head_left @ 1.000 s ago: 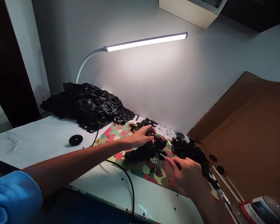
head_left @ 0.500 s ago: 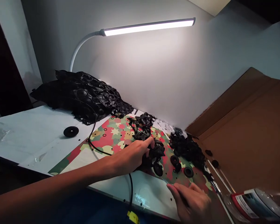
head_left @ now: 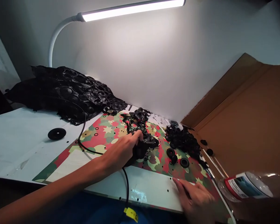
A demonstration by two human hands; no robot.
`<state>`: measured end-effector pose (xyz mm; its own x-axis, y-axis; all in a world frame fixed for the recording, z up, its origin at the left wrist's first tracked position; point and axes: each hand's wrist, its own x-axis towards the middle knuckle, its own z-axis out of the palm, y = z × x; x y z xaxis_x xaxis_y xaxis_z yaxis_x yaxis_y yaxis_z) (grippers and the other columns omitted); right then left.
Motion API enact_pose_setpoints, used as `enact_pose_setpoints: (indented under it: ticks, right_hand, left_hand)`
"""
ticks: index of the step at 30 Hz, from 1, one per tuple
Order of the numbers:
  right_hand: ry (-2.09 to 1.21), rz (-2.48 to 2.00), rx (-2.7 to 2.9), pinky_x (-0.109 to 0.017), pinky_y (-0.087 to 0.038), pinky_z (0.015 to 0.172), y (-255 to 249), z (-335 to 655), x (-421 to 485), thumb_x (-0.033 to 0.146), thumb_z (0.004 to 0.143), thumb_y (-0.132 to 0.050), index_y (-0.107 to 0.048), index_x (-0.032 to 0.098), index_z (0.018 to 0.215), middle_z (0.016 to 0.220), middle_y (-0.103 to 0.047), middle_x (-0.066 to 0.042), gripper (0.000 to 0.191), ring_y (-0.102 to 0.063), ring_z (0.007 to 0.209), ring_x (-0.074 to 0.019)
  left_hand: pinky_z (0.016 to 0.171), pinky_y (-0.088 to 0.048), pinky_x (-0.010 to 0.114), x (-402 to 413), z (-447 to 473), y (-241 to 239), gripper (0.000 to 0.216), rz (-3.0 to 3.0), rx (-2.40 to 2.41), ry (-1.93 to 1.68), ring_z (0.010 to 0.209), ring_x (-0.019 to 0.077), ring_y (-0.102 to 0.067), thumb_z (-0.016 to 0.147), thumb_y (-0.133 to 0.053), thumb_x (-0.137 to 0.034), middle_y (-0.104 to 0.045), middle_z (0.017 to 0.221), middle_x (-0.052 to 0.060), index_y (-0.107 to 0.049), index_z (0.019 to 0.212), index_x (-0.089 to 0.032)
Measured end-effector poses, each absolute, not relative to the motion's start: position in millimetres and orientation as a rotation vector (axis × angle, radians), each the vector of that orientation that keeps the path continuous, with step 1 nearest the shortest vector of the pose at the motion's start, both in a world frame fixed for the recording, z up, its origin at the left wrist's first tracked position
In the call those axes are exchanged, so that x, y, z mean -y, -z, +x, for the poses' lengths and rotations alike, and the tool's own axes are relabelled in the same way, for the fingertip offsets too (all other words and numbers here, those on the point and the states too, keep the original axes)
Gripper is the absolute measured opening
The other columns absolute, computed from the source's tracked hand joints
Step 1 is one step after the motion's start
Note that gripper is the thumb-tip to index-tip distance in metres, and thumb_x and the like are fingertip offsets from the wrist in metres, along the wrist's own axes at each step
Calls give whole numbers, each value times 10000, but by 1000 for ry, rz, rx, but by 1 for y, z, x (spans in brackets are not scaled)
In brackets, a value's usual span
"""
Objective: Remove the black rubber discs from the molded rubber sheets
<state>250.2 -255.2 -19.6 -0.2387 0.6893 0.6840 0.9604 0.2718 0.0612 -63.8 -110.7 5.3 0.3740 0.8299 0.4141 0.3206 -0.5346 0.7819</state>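
Note:
My left hand [head_left: 124, 150] is closed on a black rubber sheet of moulded rings [head_left: 143, 143] lying on the camouflage-patterned mat [head_left: 102, 133]. My right hand [head_left: 193, 197] rests at the mat's near right edge, fingers pinched round a thin white stick-like tool [head_left: 182, 181]. Three loose black rubber rings [head_left: 177, 157] lie on the mat between the hands. A heap of black rubber rings [head_left: 184, 141] sits just beyond them.
A big stack of black moulded rubber sheets [head_left: 67, 93] lies at the back left under a white desk lamp [head_left: 130, 9]. A black disc [head_left: 57, 133] and a black cable [head_left: 84, 146] lie on the white table. Cardboard box [head_left: 247, 124] stands right; plastic bottle [head_left: 249, 186] near right.
The view has tilted down and left. My right hand pulled back from the rubber sheet to the mat's near edge. Three loose rings now lie on the mat. My left hand stays on the sheet.

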Motion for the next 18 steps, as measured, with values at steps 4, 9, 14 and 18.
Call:
enact_pose_setpoints:
  ticks: [4,9,14,18]
  right_hand:
    - [623,-1617,1845,-326,-432,601,16,257,262,575,1128,-573,-842,213,865,636,-736,-46,522,-604,512,-188]
    - [448,-1416,2000,-286,-435,635,3,224,252,456,1129,-635,-799,195,896,712,-769,-11,386,-590,505,-134]
    - [330,-1421,2023,-285,-390,641,-2,180,235,467,1140,-610,-757,218,893,609,-673,40,380,-547,499,-147]
    - [203,-1514,1966,-286,-349,618,1,159,230,545,1148,-552,-726,231,851,613,-668,25,466,-574,533,-165]
  left_hand:
    - [640,-355,316,112,-65,-6,273,2173,-1010,-993,686,188,-530,1014,-433,-79,-641,841,17,-630,1116,-240]
    - [758,-471,330,125,-63,-15,267,2219,-1042,-837,890,227,-657,1133,-398,-259,-730,978,34,-638,1252,-265]
    - [826,-545,320,135,-70,-23,245,2052,-1000,-804,998,213,-725,1137,-484,-355,-773,1104,9,-631,1327,-307]
    - [904,-566,322,145,-73,-25,271,2045,-961,-762,1078,210,-753,1128,-519,-345,-783,1206,-4,-611,1382,-327]
